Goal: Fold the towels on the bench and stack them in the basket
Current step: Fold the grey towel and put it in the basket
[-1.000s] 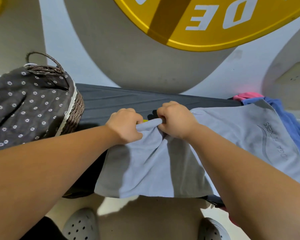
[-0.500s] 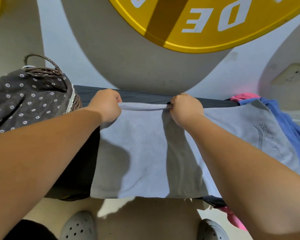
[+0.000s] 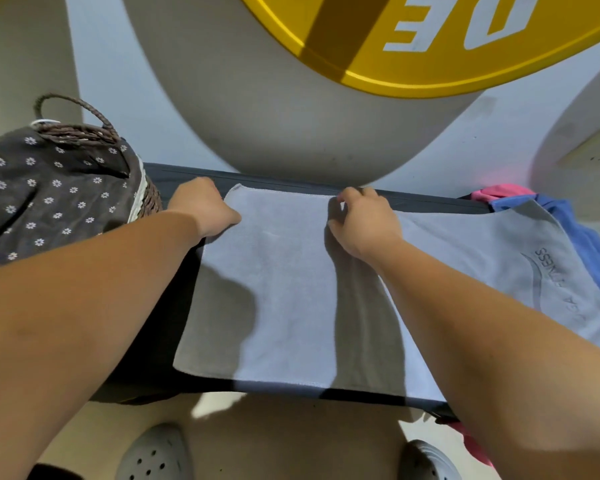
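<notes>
Grey towel [image 3: 291, 289] flat on dark bench [image 3: 284, 183], basket [image 3: 146, 199] alongside.

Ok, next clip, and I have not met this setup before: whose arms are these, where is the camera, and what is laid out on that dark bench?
There is no machine here. A person wears the camera on the head, so it looks down along their own arms. The left hand and right hand rest at the far edge of a grey towel spread on the dark bench. Whether either hand pinches the cloth is unclear. A blue towel and a pink one lie at the right. The wicker basket, lined with flowered cloth, stands at the left.
</notes>
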